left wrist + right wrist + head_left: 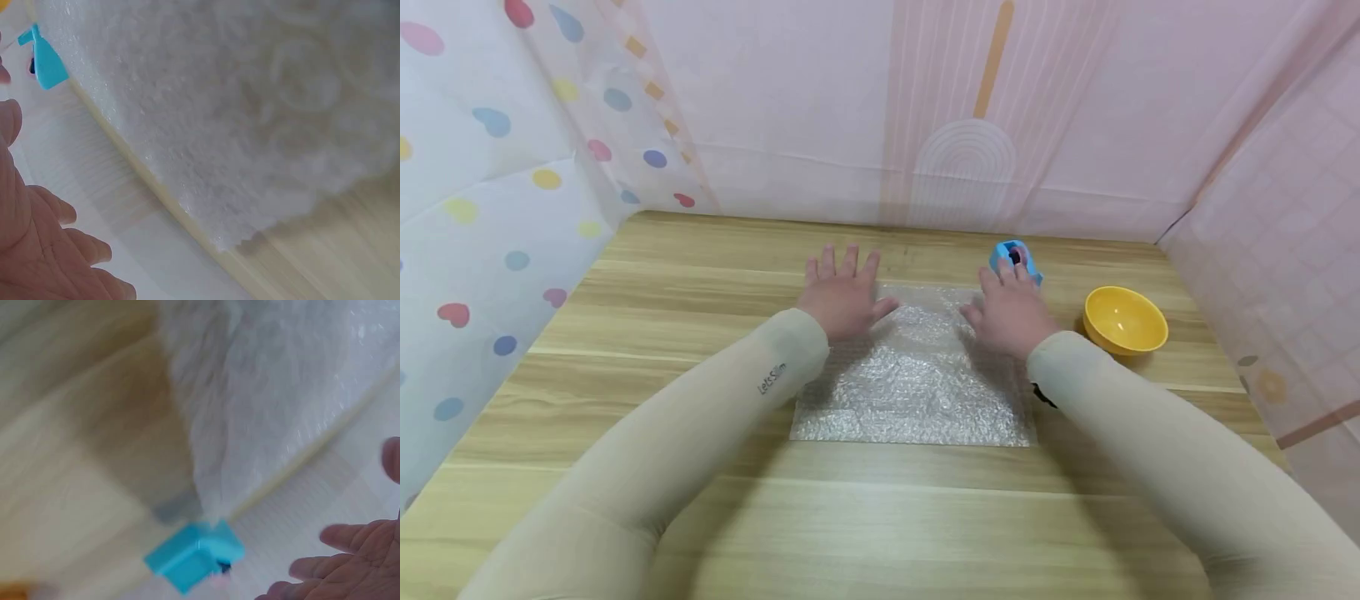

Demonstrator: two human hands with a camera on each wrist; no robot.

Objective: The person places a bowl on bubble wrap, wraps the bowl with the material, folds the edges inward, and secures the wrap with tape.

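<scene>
A clear sheet of bubble wrap [917, 392] lies flat on the wooden table between the two hands. Over its far left corner is the left hand [844, 296], fingers straight and spread, palm down. The right hand [1013, 310] is near the far right corner, slightly blurred, its fingers extended as well. Neither hand holds anything. In the wrist views, the left palm [37, 244] and right palm [362, 562] appear raised off the bubble wrap [269, 394]. Just beyond the right fingertips stands a blue tape dispenser [1002, 250], partly covered by them in the head view.
A yellow bowl [1124, 321] sits right of the right hand. The wooden table [887, 525] meets a patterned pink cloth [790, 108] at the back. Dotted cloth [490, 200] hangs at the left, and another pale cloth [1277, 208] borders the right side.
</scene>
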